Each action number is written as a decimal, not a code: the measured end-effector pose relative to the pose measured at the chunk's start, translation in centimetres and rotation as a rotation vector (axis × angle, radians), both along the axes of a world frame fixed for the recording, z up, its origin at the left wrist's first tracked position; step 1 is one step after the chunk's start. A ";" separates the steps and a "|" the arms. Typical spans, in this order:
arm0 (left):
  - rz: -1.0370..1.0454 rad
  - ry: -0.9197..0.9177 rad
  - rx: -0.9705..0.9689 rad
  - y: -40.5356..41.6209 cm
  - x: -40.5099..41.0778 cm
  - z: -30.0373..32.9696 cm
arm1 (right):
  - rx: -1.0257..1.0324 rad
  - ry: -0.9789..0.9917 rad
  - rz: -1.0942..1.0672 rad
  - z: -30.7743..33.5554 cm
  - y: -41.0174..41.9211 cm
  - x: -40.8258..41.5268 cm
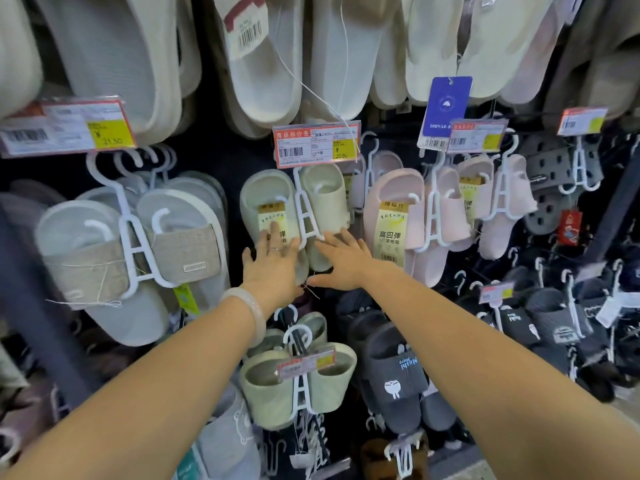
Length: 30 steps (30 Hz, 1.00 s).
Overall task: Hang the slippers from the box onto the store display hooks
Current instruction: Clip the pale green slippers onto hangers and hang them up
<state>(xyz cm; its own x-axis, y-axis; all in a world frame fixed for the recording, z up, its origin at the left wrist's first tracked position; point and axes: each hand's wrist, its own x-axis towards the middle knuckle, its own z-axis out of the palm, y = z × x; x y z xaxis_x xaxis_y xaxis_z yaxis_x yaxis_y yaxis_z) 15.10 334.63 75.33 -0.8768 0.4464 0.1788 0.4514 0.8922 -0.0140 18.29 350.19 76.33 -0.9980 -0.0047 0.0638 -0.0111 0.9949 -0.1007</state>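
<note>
Head view is showing both arms reaching forward to a pair of pale green slippers [294, 216] that is hanging on a white plastic hanger [306, 216] in the middle of the display wall, just under an orange price tag [316, 144]. The pair's long axis is running top to bottom, toes down, and the heels are lying directly ahead of the two hands, so neither arm is clearly nearer.

Left hand [272, 268] is lying flat on the lower half of the left slipper, fingers straight and spread over its yellow label, wrapping nothing. Right hand [341, 259] is resting with extended fingers on the lower part of the right slipper, fingertips just beside the hanger's crossbar, also holding nothing.

Judging by this, the pair is already on its hook and the hands are steadying or straightening it. Pink slippers [398, 220] are hanging just beside it toward the right edge of the wall, and beige-strapped slippers [131, 247] toward the left edge. No box is in view.
</note>
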 end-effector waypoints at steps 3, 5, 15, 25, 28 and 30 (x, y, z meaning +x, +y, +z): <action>0.070 -0.116 0.019 -0.5 0.2 0.2 | -0.022 -0.010 0.012 -0.2 -0.6 0.2; 0.090 -0.112 0.032 -0.9 0.6 -0.2 | -0.027 -0.015 0.027 -0.7 -1.0 0.5; -0.008 -0.031 0.131 0.8 4.8 -2.1 | -0.132 0.024 0.081 -2.6 -1.3 4.1; -0.196 -0.135 0.267 1.5 15.1 -11.3 | -0.261 -0.049 0.227 -9.0 2.6 13.0; -0.175 -0.220 0.255 2.6 17.6 -14.6 | -0.281 -0.143 0.221 -12.4 3.8 15.7; -0.183 -0.284 0.243 2.9 19.2 -17.1 | -0.295 -0.179 0.208 -15.0 4.4 17.6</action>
<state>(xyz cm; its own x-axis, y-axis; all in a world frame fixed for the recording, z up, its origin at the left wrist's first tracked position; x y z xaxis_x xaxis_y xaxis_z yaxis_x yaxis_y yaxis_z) 34.35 337.58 58.28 -0.8167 0.5738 0.0607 0.5583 0.7592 0.3345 35.89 354.61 61.36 -0.9730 -0.2153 -0.0826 -0.1655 0.9015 -0.3999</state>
